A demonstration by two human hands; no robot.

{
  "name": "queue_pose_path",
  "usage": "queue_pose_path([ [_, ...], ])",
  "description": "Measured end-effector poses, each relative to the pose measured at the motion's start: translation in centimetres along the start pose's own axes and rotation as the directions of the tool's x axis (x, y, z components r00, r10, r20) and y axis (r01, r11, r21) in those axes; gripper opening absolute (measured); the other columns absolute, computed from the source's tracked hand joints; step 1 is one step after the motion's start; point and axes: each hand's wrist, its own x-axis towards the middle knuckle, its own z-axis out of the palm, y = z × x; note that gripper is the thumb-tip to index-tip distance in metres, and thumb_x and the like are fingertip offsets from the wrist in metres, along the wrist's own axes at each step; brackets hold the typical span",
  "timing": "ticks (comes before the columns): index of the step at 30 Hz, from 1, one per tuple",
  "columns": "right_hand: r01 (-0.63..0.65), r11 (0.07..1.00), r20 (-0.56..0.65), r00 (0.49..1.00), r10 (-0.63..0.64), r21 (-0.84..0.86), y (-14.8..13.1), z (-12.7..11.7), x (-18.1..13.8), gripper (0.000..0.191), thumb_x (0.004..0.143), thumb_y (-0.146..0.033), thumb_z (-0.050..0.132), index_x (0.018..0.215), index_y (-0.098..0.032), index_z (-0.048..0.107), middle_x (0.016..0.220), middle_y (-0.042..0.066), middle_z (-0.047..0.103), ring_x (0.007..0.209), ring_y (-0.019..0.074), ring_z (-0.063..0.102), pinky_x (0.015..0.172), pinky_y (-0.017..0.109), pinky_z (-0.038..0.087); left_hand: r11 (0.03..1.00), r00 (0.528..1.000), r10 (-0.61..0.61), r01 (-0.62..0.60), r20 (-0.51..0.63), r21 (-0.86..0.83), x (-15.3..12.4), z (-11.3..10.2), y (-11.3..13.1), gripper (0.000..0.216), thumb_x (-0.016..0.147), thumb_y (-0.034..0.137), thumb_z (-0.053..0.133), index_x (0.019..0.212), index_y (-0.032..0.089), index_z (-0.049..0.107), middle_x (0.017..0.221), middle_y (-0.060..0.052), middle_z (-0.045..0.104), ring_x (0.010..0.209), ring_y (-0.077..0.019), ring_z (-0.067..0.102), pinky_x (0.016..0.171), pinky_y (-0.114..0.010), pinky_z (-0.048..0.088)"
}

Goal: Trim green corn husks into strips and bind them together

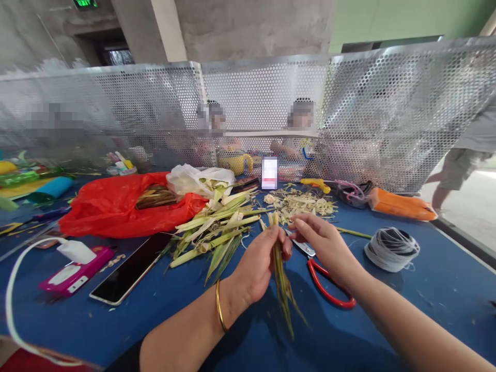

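Observation:
My left hand (263,258) is closed around a small bundle of leaf strips (284,294). The strips are pale at the upper end and green-brown where they hang below the fist. To its right, my right hand (327,243) reaches toward the top of the bundle, fingers stretched out and apparently holding nothing; some fingertips are hard to make out. Red-handled scissors (329,289) lie on the blue table under my right hand, their blades partly covered by it. A pile of pale and green leaf strips (217,227) is spread left of my hands.
Leaf scraps (306,202) lie beyond my hands. At the right are a ball of grey twine (392,249) and an orange packet (403,204). Leftward sit a red plastic bag (112,204), a dark phone (129,271) and a magenta power strip (79,274). A perforated metal screen (263,93) stands behind.

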Motion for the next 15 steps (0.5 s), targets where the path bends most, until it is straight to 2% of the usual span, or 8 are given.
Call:
queue_pose_path([
  [3, -0.119, 0.992, 0.202, 0.971, 0.127, -0.048, 0.2, 0.7, -0.7, 0.051, 0.082, -0.064, 0.049, 0.077, -0.015, 0.06, 0.073, 0.004, 0.062, 0.069, 0.0165, 0.059, 0.068, 0.031, 0.048, 0.988, 0.987, 0.134, -0.14, -0.091, -0.069, 0.3, -0.1, 0.2, 0.033, 0.088, 0.05, 0.05, 0.076, 0.019, 0.046, 0.073, 0.001, 0.054, 0.067, -0.0106, 0.049, 0.065, -0.022, 0.042],
  [6, -0.11, 0.993, 0.348, 0.93, 0.118, -0.041, 0.4, 1.8, -1.4, 0.05, 0.084, -0.064, 0.047, 0.075, -0.016, 0.058, 0.071, 0.002, 0.06, 0.069, 0.0156, 0.057, 0.067, 0.029, 0.047, 0.985, 0.979, 0.142, -0.155, -0.144, -0.08, 0.4, -0.3, 0.4, 0.034, 0.087, 0.052, 0.05, 0.078, 0.02, 0.044, 0.075, 0.002, 0.055, 0.062, -0.0098, 0.049, 0.058, -0.021, 0.041],
  [8, -0.09, 0.996, 0.38, 0.921, 0.088, -0.013, 0.9, 2.5, -1.7, 0.043, 0.083, -0.06, 0.053, 0.075, -0.017, 0.055, 0.07, 0.001, 0.059, 0.069, 0.015, 0.056, 0.065, 0.028, 0.046, 0.991, 0.981, 0.104, -0.115, -0.165, -0.06, 0.3, -0.3, 0.3, 0.035, 0.086, 0.054, 0.05, 0.079, 0.021, 0.044, 0.079, 0.001, 0.059, 0.059, -0.0094, 0.049, 0.052, -0.02, 0.039],
  [10, -0.123, 0.992, 0.384, 0.916, 0.112, 0.006, 1.6, 3.2, -1.9, 0.039, 0.083, -0.057, 0.054, 0.075, -0.019, 0.05, 0.064, -0.002, 0.055, 0.059, 0.0131, 0.054, 0.057, 0.025, 0.044, 0.996, 0.983, 0.067, -0.078, -0.172, -0.054, 0.2, -0.3, 0.2, 0.036, 0.084, 0.056, 0.053, 0.079, 0.021, 0.044, 0.083, 0.001, 0.061, 0.06, -0.0099, 0.051, 0.05, -0.02, 0.037],
  [13, -0.176, 0.984, 0.352, 0.921, 0.168, -0.011, 2.8, 3.7, -2.0, 0.036, 0.09, -0.055, 0.042, 0.075, -0.022, 0.044, 0.054, -0.008, 0.041, 0.042, 0.0088, 0.04, 0.042, 0.022, 0.032, 0.995, 0.98, 0.057, -0.072, -0.19, -0.073, 0.3, -0.3, 0.1, 0.035, 0.081, 0.053, 0.059, 0.079, 0.02, 0.046, 0.082, -0.001, 0.064, 0.063, -0.0112, 0.054, 0.048, -0.019, 0.036],
  [15, -0.091, 0.991, 0.322, 0.939, 0.119, -0.099, 3.1, 3.7, -2.0, 0.038, 0.094, -0.052, 0.035, 0.072, -0.022, 0.043, 0.055, -0.007, 0.038, 0.043, 0.0084, 0.034, 0.042, 0.022, 0.027, 0.989, 0.977, 0.056, -0.082, -0.206, -0.122, 0.6, -0.5, 0.2, 0.031, 0.081, 0.047, 0.061, 0.077, 0.02, 0.046, 0.079, -0.002, 0.065, 0.065, -0.0115, 0.055, 0.051, -0.019, 0.038],
])
